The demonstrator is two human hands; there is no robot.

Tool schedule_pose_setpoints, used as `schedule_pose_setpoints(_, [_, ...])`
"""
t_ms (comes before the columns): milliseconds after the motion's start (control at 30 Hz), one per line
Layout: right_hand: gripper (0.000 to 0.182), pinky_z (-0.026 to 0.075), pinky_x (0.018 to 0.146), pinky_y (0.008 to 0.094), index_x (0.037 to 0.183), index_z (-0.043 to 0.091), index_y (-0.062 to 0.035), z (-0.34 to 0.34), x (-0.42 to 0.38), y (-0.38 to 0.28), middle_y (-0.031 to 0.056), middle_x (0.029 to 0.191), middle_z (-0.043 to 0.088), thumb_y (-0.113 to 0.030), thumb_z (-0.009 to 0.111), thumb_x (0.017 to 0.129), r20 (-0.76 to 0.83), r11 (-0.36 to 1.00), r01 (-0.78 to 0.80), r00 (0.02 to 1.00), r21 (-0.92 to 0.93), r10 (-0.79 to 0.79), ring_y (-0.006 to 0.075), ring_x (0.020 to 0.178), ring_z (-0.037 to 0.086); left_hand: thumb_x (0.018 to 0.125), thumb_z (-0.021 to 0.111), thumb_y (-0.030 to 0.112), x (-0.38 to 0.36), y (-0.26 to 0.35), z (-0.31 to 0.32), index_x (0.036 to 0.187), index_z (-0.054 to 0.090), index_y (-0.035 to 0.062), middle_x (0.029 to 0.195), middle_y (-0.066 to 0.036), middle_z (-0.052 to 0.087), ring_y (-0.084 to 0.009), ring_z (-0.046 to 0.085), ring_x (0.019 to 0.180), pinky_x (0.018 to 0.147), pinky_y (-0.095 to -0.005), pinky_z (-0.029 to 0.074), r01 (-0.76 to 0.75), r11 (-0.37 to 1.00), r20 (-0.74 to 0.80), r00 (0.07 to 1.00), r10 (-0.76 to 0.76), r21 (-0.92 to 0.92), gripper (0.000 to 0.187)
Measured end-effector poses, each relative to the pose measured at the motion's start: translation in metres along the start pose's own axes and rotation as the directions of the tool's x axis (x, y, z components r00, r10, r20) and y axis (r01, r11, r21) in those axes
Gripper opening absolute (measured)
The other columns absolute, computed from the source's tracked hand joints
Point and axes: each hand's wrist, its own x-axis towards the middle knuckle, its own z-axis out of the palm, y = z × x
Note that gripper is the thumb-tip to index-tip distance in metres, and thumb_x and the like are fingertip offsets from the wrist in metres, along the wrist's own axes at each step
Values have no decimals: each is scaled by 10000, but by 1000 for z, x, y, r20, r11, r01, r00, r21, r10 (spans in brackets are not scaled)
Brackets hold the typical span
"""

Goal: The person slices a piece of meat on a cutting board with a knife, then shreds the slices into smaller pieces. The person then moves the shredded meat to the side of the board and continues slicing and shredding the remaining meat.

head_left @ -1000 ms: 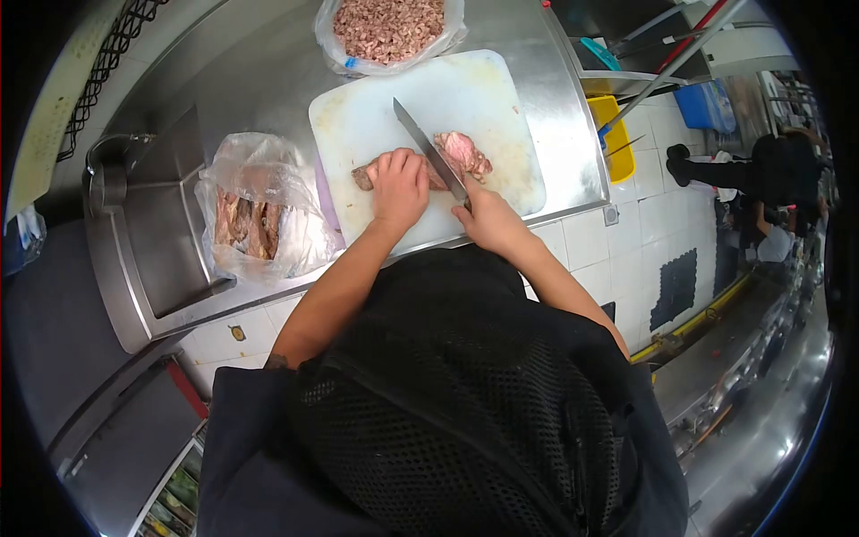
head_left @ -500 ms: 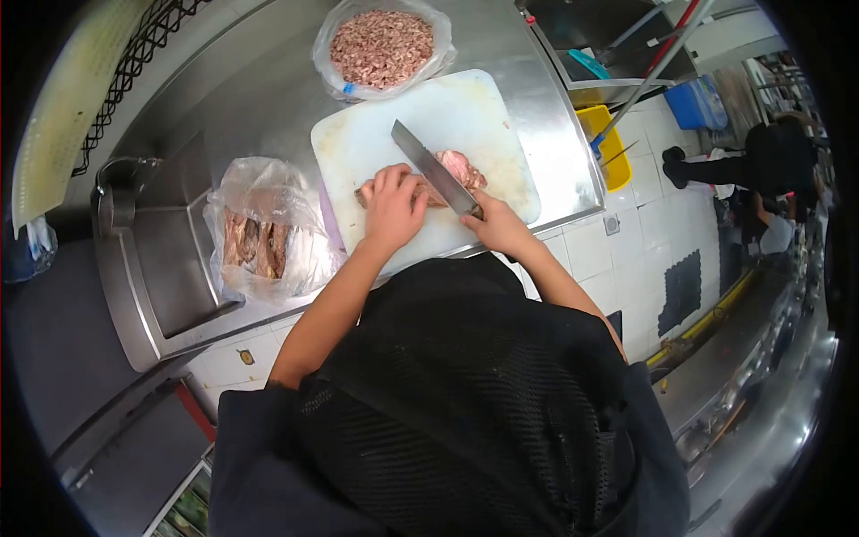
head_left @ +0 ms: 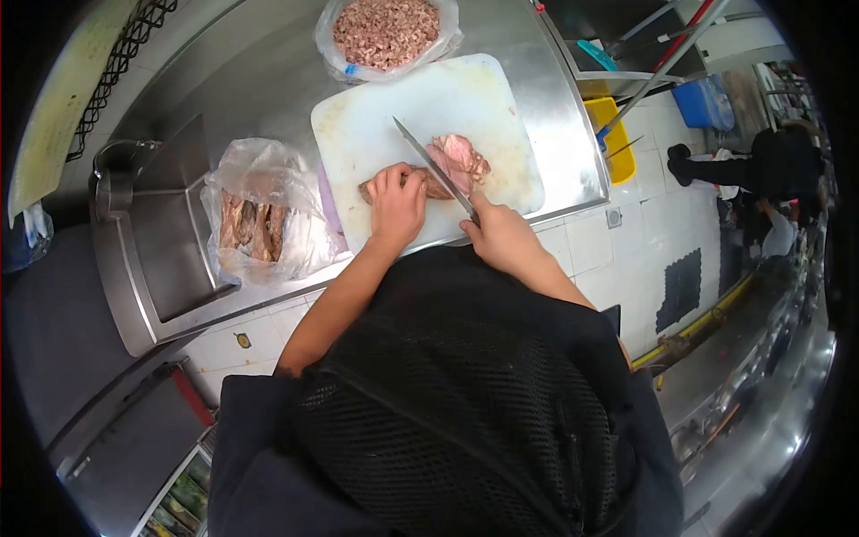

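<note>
A white cutting board (head_left: 358,125) lies on the steel counter. My left hand (head_left: 399,208) presses down on a piece of cooked meat (head_left: 437,189) with its fingers curled over it, hiding much of it. The handle of a large kitchen knife (head_left: 429,161) is wrapped in my right hand (head_left: 506,237). Its blade slants up and left across the board, edge-on at the meat's right end. Just right of the blade, pinkish cut slices (head_left: 461,157) lie in a small heap.
Beyond the board stands a plastic-lined container of chopped meat (head_left: 386,36). An open clear bag with brown meat pieces (head_left: 253,225) sits at left, beside a steel sink (head_left: 165,259). A yellow bucket (head_left: 617,152) is on the floor at right; another person (head_left: 778,166) is farther off.
The knife blade has turned from showing its flat side to nearly edge-on. More slices now lie right of the blade. My left hand still rests on the meat.
</note>
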Motion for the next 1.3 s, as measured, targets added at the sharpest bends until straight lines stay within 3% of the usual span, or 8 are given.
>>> schedule_pose_setpoints(333, [289,536,778,598,1140,526,26,-18,-10,-23,305,878,716,-165,676,984,217,990,-73,971,-123,99,520,890,693,884,718,136,2,0,0,1094,696,121,1168,-67,596,-312,528,1179,1000,-496,394,-2,1000,8,1000,2,13,212])
schedule_pose_setpoints(400, [287,539,782,599,1154,529,19,26,11,7,298,878,716,-155,676,979,56,996,-9,998,-93,14,512,890,697,888,716,139,-1,-3,1,1095,696,122,1165,-66,597,-309,530,1173,997,-494,393,-2,1000,7,1000,2,16,208])
schedule_pose_setpoints(567, [276,545,772,576,1172,552,2,39,37,26,280,893,725,-161,672,985,-50,997,28,998,-70,-32,495,876,700,906,705,144,3,0,1,1095,700,125,1151,-63,600,-302,539,1150,989,-492,391,2,1000,-43,999,-2,6,189])
schedule_pose_setpoints(633, [273,546,771,566,1166,542,0,11,38,25,275,883,725,-162,671,988,40,985,41,998,168,-48,494,867,699,920,698,146,2,0,-1,1099,702,128,1141,-62,600,-300,544,1139,985,-492,389,-1,1000,-35,999,1,1,180])
schedule_pose_setpoints(833, [305,521,764,583,1149,499,26,13,-7,11,310,864,708,-138,692,980,129,999,4,992,-44,2,534,847,683,926,694,146,2,1,-1,1093,701,127,1140,-62,608,-299,548,1152,993,-483,394,-13,1000,-23,1000,13,-11,169])
schedule_pose_setpoints(933, [285,521,767,588,1143,504,26,41,-1,30,326,870,702,-127,683,983,53,998,-61,997,7,60,546,872,677,930,695,134,2,3,-3,1097,694,126,1141,-70,606,-303,548,1137,966,-481,392,-50,999,-46,998,50,-2,167])
schedule_pose_setpoints(1167, [394,544,830,582,1265,575,4,26,45,41,273,973,737,-176,727,950,-61,968,112,993,224,-101,487,949,708,943,693,149,6,0,-6,1073,704,117,1118,-72,618,-302,556,1132,969,-478,394,-14,999,-3,1000,14,-40,134])
schedule_pose_setpoints(1300, [425,544,800,583,1299,558,-4,-11,17,13,269,913,734,-189,724,954,-46,1000,24,999,14,-23,500,901,706,939,698,167,4,-2,-12,1087,699,127,1137,-66,602,-304,547,1128,994,-487,383,39,997,2,999,-39,-65,153])
